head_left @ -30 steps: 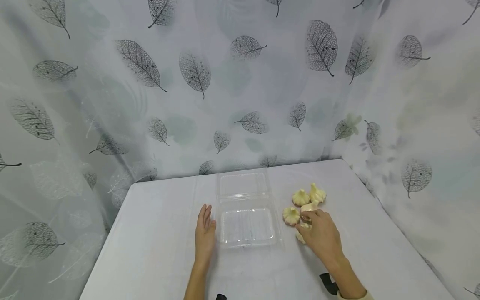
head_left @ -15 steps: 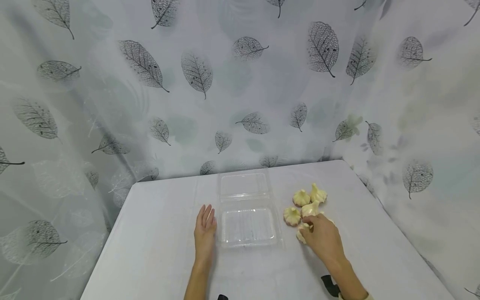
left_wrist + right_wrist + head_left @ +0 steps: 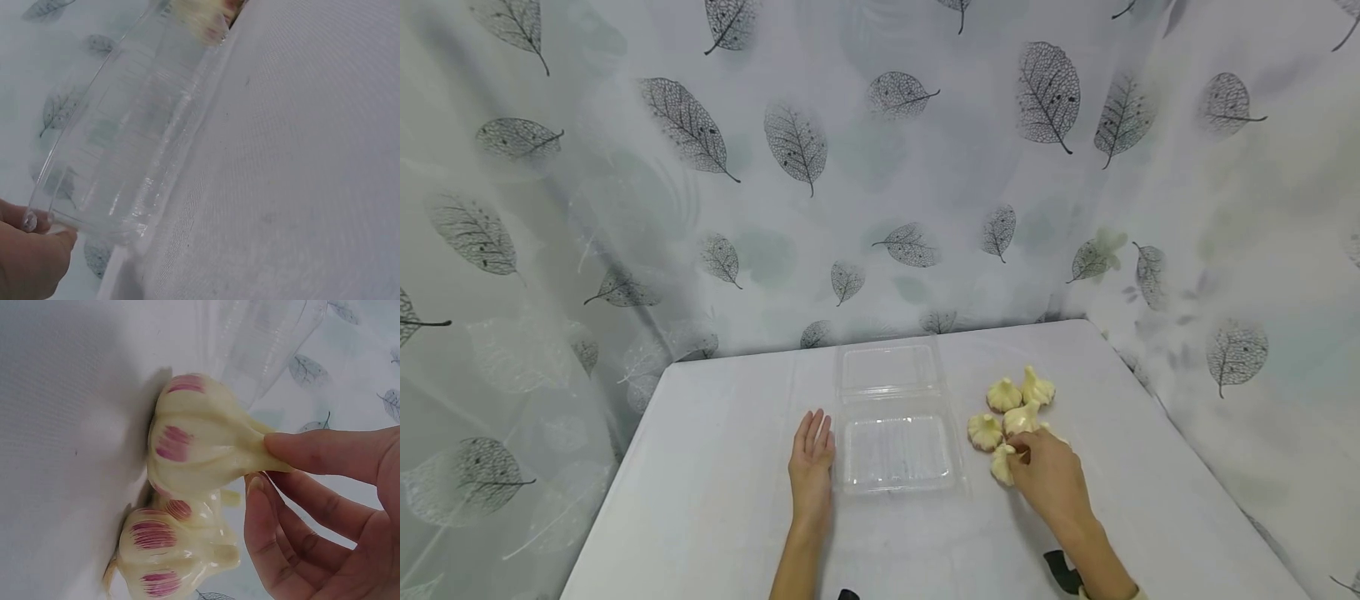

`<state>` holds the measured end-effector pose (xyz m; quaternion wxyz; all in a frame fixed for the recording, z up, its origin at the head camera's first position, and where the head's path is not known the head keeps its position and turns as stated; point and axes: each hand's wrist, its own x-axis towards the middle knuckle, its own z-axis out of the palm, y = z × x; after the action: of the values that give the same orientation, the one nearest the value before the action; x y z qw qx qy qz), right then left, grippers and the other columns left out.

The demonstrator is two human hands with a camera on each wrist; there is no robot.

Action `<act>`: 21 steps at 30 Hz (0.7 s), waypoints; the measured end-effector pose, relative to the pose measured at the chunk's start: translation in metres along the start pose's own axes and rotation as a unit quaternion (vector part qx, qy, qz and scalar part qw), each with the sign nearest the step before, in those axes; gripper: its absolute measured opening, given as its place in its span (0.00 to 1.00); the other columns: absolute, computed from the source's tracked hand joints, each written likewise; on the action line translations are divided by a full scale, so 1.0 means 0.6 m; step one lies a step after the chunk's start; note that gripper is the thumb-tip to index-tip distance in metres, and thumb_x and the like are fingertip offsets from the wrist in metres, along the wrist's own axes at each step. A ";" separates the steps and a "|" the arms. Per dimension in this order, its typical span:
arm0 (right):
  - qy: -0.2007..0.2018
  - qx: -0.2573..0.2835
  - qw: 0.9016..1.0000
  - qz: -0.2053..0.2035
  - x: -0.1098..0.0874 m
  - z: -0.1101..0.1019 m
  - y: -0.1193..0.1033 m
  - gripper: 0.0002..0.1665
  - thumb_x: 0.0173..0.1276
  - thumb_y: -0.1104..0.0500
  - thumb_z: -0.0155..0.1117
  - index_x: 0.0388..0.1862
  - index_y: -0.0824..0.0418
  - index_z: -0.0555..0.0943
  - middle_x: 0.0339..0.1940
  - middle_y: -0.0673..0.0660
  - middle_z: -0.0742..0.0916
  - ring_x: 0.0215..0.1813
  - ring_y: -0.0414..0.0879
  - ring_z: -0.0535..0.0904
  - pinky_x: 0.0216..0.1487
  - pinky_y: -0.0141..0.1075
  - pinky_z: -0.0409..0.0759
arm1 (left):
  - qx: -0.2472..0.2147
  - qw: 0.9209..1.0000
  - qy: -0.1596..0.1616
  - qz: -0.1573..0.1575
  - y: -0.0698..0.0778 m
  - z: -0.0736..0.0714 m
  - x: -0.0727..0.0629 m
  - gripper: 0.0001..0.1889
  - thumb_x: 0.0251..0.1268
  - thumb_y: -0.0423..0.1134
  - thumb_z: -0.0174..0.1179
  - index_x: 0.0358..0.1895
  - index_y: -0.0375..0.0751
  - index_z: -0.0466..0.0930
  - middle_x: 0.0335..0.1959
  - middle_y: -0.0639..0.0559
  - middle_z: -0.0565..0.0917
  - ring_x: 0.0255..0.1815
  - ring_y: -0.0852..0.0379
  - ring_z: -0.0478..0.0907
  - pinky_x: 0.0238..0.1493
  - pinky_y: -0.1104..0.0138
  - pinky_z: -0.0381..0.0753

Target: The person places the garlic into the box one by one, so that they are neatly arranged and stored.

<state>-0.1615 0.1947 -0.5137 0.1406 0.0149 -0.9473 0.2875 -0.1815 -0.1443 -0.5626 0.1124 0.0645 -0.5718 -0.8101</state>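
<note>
With thumb and fingertips my right hand (image 3: pixel 1051 477) pinches a garlic bulb (image 3: pixel 1002 464) by its stem. In the right wrist view that bulb (image 3: pixel 197 434) is cream with purple patches, and its base is right at the tabletop. Other garlic bulbs (image 3: pixel 985 432) cluster around and beyond it. My left hand (image 3: pixel 811 471) lies along the left side of a clear plastic clamshell box (image 3: pixel 898 488), its fingers straight. In the left wrist view the thumb and fingers are right at the corner of the box's rim. The box's lid (image 3: pixel 886 367) is folded back, away from me.
A white cloth covers the table (image 3: pixel 700 467). A leaf-patterned curtain (image 3: pixel 865 183) hangs behind and along both sides. Dark bands (image 3: pixel 1062 572) show near my wrists.
My right fingers have come down onto the nearest garlic bulb, now pinch its stem, and the bulb stands more upright. My left fingers have flattened slightly beside the box.
</note>
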 end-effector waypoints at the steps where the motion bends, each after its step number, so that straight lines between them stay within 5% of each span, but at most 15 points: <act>1: 0.003 0.000 1.000 0.000 0.000 0.000 0.000 0.10 0.60 0.67 0.71 0.41 0.64 0.91 0.31 0.53 0.86 0.31 0.43 0.80 0.28 0.37 0.79 | -0.005 1.000 0.001 -0.001 0.000 0.000 0.000 0.35 0.78 0.20 0.45 0.83 0.44 0.52 0.83 0.49 0.60 0.82 0.52 0.59 0.78 0.68 0.67; 21: 0.036 0.008 0.999 -0.007 0.014 -0.027 -0.016 0.09 0.61 0.63 0.73 0.42 0.61 0.90 0.33 0.55 0.90 0.32 0.48 0.85 0.27 0.42 0.82 | -0.055 0.998 0.021 0.006 -0.006 0.005 0.003 0.34 0.74 0.14 0.42 0.81 0.35 0.54 0.82 0.40 0.61 0.81 0.47 0.61 0.77 0.67 0.69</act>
<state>-0.1645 0.1960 -0.4930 0.1761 0.0123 -0.9391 0.2949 -0.1844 -0.1413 -0.5647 0.1329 0.0717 -0.5244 -0.8380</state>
